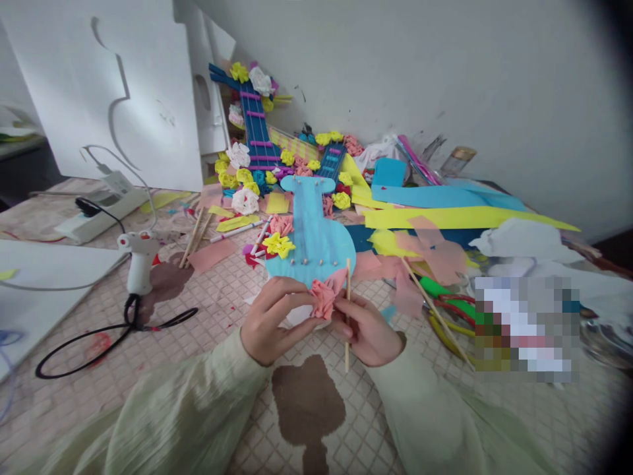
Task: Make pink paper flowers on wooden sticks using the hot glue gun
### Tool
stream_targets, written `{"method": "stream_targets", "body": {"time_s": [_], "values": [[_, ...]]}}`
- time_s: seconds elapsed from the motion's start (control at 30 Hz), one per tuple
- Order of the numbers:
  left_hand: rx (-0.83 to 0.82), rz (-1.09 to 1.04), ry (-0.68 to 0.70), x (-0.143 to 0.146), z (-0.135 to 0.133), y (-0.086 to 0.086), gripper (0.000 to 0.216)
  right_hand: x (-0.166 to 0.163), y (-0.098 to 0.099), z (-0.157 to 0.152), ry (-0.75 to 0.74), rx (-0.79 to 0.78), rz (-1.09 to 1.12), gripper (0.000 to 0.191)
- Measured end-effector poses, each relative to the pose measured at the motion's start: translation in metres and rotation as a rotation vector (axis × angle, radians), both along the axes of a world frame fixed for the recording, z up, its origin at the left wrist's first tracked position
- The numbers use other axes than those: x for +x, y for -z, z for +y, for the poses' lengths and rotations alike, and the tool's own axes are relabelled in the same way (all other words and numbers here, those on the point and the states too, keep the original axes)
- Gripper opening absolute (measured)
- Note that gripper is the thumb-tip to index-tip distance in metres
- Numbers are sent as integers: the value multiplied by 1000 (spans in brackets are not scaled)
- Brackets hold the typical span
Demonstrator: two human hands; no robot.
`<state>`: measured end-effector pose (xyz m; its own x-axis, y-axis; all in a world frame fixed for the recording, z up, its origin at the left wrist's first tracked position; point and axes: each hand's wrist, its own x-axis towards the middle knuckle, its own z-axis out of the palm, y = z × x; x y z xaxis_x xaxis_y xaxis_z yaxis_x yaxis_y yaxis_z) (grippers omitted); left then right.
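Observation:
Between my two hands is a pink crepe paper flower, held in front of the lower edge of a light blue guitar-shaped cutout. My left hand pinches the flower from the left with thumb and fingers. On the other side, my right hand has its fingers closed around a thin wooden stick that stands nearly upright, and its fingertips touch the flower's right side. A yellow paper flower and small pegs sit on the blue cutout.
To the left stand a white glue gun with a looped black cable and a power strip. Dark blue decorated guitars lean at the back. Paper strips, scissors and another stick lie to the right.

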<state>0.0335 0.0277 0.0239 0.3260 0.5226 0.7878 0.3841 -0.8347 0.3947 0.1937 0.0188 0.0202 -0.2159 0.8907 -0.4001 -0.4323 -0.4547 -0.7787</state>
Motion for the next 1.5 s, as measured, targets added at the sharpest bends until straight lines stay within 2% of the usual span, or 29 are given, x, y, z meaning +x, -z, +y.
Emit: {"method": "stream_targets", "body": {"time_s": [0.33,0.63,0.87,0.97,1.07,1.3,1.37,1.5], "values": [[6,1,34,-2,3,4,22,0,0,-1,-3,30,-16,23],[-22,8,76,-1,5,2,11,0,0,-1,0,39,-28,22],[-99,-72,82,-3,0,2,23,0,-2,-1,73,42,-63,22],[-248,-214,66,-5,-2,4,21,1,-2,-1,109,100,-106,21],[-472,-327,108,-4,0,6,24,3,-3,-2,111,200,-191,19],[-1216,-499,453,4,7,9,42,5,-5,-4,23,401,-401,18],[-1304,-561,424,5,7,9,39,6,-4,-3,58,411,-428,22],[-1353,-766,310,6,8,9,36,9,-3,-3,112,455,-540,26]]}}
